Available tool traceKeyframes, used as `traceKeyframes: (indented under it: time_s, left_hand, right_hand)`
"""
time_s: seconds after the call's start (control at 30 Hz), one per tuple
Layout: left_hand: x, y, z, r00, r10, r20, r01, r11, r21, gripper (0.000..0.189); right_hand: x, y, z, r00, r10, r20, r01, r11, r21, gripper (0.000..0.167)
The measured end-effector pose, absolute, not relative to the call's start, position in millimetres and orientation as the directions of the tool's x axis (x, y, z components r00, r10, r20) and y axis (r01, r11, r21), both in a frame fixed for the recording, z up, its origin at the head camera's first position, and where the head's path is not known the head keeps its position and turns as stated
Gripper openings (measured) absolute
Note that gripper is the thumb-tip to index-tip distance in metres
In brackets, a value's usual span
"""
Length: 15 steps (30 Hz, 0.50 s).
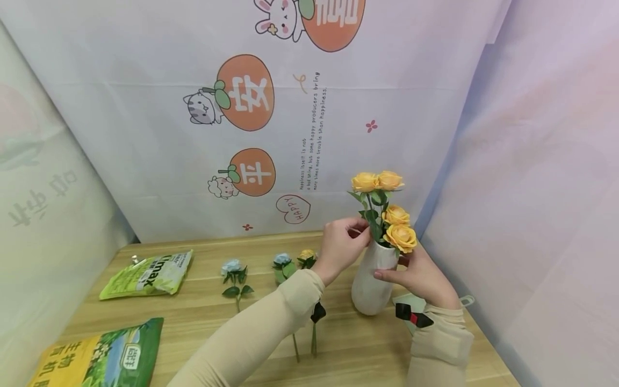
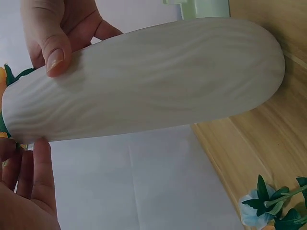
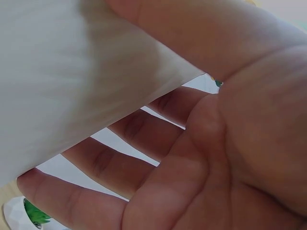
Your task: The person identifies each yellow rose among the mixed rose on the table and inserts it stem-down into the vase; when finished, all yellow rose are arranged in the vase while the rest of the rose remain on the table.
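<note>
A white vase (image 1: pixel 372 285) stands tilted slightly on the table with several yellow roses (image 1: pixel 400 237) in its mouth. My right hand (image 1: pixel 420 274) holds the vase near its neck, thumb in front and fingers (image 3: pixel 103 158) round the far side. At the vase mouth my left hand (image 1: pixel 340 244) pinches among the stems and leaves of a yellow rose (image 1: pixel 365 181); its fingertips are partly hidden by leaves. One left finger touches the vase rim in the left wrist view.
Blue roses (image 1: pixel 232 267) and another yellow rose (image 1: pixel 307 255) lie left of the vase. A lime-green bag (image 1: pixel 147 277) and a yellow-green bag (image 1: pixel 101 357) lie further left. A pale green item (image 1: pixel 410 302) sits beneath the right hand. Printed cloth (image 1: pixel 169 177) hangs behind.
</note>
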<state>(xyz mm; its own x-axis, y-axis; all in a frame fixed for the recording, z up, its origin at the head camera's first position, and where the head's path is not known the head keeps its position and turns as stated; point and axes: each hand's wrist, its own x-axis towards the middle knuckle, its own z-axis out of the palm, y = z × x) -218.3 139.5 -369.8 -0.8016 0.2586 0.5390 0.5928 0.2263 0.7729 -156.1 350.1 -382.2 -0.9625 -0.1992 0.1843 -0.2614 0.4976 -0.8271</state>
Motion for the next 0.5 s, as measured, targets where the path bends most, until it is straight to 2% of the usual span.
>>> traceKeyframes:
  time_s: [0.27,0.5]
  left_hand:
    - [-218,134,-373,-0.798,0.301,0.522,0.589,0.203,0.782,0.013]
    - [-220,111,-390,-0.841,0.359,0.404,0.491,0.196,0.849,0.018]
  right_hand:
    - [-155,350,-382,-0.962,-0.205,0.178,-0.259,0.5,-0.826,0.104]
    - [-156,352,-381,-0.966,-0.205,0.159,-0.244,0.51,-0.825,0.106]
